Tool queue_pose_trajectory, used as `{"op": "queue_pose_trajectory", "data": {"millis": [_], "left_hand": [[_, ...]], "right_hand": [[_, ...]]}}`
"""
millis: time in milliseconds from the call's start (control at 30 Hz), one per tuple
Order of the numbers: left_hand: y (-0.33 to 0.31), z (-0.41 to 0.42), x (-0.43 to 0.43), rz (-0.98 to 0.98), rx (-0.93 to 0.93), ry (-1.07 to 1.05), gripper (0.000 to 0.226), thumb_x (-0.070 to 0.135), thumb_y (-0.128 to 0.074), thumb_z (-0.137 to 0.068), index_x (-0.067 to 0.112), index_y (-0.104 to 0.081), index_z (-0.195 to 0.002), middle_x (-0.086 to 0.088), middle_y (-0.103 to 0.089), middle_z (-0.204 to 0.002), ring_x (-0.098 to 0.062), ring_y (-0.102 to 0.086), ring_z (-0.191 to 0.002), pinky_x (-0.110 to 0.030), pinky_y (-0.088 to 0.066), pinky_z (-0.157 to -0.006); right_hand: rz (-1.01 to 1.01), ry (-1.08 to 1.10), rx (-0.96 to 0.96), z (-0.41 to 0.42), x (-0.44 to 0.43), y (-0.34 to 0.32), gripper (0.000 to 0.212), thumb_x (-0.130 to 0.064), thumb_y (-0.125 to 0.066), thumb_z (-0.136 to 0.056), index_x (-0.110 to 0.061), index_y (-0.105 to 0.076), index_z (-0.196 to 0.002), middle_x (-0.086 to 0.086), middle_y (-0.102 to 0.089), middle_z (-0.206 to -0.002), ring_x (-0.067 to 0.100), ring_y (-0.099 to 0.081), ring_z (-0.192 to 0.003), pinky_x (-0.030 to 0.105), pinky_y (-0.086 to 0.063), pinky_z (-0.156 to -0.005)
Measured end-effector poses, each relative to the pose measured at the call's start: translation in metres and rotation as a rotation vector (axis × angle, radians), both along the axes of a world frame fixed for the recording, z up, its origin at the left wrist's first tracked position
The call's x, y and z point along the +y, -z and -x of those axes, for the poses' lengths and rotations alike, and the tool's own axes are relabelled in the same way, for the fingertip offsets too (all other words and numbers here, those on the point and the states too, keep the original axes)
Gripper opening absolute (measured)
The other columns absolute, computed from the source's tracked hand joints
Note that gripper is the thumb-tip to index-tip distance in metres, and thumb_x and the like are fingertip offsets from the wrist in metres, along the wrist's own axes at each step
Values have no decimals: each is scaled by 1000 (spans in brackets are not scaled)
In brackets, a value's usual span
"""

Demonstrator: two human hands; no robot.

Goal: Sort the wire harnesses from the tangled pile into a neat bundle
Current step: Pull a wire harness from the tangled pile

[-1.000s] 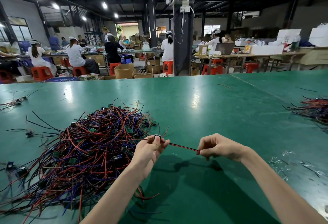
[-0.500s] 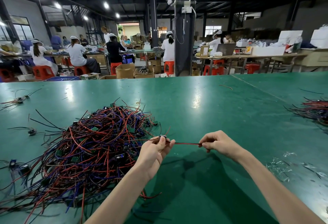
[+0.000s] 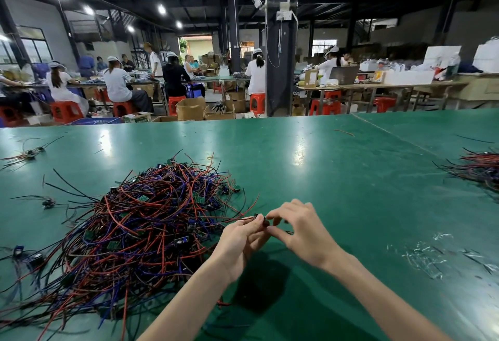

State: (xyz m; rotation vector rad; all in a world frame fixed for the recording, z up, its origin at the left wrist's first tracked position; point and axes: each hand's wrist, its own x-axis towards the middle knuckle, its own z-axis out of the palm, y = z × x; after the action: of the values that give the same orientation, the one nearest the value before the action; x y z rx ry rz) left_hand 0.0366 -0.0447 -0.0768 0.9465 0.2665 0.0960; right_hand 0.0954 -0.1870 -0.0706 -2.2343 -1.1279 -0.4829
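Both hands met just right of the frame's centre, low over the green worktop (image 3: 337,178). The left hand (image 3: 240,240) was closed in a pinch on a single wire harness (image 3: 237,219), its small dark connector end showing at the fingertips and its red and dark leads trailing left toward the pile. The right hand (image 3: 299,228) touched the left at the fingertips, thumb and forefinger curled in around the same connector end; how much of the harness it actually held was hidden by the fingers, though it looked closed on it. The tangled pile (image 3: 140,227) of red, blue and black wires with small green boards lay on the worktop in the lower left of the frame, just beside the left forearm. A second, smaller heap of sorted harnesses (image 3: 478,168) sat at the right edge, well apart from the hands. A few stray harnesses (image 3: 29,153) lay at the upper left of the worktop and along the left edge. Clear plastic scraps (image 3: 429,254) lay at the lower right
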Motion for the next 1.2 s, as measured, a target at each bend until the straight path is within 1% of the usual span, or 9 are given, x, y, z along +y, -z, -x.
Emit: {"op": "queue_pose_trajectory", "data": {"millis": [167, 267, 367, 533, 633, 733, 833, 1000, 1200], "left_hand": [[4, 2, 0, -129, 58, 17, 10, 13, -65, -86, 3, -64, -86, -7, -63, -70, -16, -60, -65, -26, -58, -73], [5, 3, -3, -162, 59, 57, 13, 17, -67, -82, 4, -69, -84, -1, -62, -64, -12, -57, -62, -25, -58, -72], [4, 2, -2, -174, 56, 35, 17, 19, -62, -90, 3, -68, -88, -2, -65, -71, -13, -59, -64, -27, -58, -69], [6, 0, -3, -279, 68, -23, 20, 20, -55, -95, 2, -63, -94, -7, -60, -83, -15, -59, -63, -26, -58, -62], [14, 1, -7, -475, 71, -2, 19, 16, -50, -98, 2, -62, -96, -8, -60, -89, -14, -58, -66, -21, -55, -60], [18, 0, -11, -610, 51, 8, 18, 14, -49, -97, 0, -61, -97, -8, -60, -87, -13, -58, -63, -19, -53, -60], [20, 0, -11, -653, 38, 6, 17, 13, -50, -97, 0, -61, -96, -6, -61, -84, -11, -58, -60, -21, -53, -62], [23, 0, -10, -682, 31, 4, 15, 10, -50, -96, 5, -63, -93, -5, -62, -83, -10, -59, -61, -29, -55, -71], [25, -1, -10, -714, 18, -11, 17, 8, -48, -96, 7, -64, -91, -5, -63, -82, -10, -60, -61, -33, -56, -72]], "right_hand": [[-46, -30, 26, 2, 0, 5, 28, -24, -71, -82, -15, -67, -109, -2, -65, -95, 13, -52, -91, 28, -38, -86], [-74, -76, 54, 3, 0, 5, 19, -11, -70, -81, -10, -69, -100, 0, -64, -89, 8, -49, -82, 24, -42, -82], [-124, -43, 65, 2, 0, 2, 12, -10, -71, -81, -8, -71, -92, 1, -66, -83, 6, -50, -74, 20, -43, -74], [-315, 265, 113, -29, -10, -14, 7, -9, -73, -78, -7, -74, -85, 5, -69, -73, 18, -60, -64, 31, -50, -69], [-387, 550, 210, -74, -28, -26, 12, -13, -70, -80, -4, -75, -87, 14, -73, -80, 27, -67, -77, 32, -50, -75], [-324, 795, 415, -122, -51, -23, 14, -12, -64, -81, 0, -72, -83, 23, -69, -85, 38, -63, -89, 38, -51, -78], [-224, 930, 565, -139, -67, -7, 9, -6, -63, -78, 4, -63, -80, 22, -62, -91, 37, -60, -90, 34, -47, -73], [-33, 962, 534, -140, -69, 12, 12, -5, -57, -74, -4, -48, -66, 17, -57, -83, 31, -51, -73, 28, -42, -62], [299, 970, 474, -133, -59, -1, 10, -17, -60, -78, -12, -52, -82, 8, -53, -92, 29, -57, -91, 27, -40, -69]]}}
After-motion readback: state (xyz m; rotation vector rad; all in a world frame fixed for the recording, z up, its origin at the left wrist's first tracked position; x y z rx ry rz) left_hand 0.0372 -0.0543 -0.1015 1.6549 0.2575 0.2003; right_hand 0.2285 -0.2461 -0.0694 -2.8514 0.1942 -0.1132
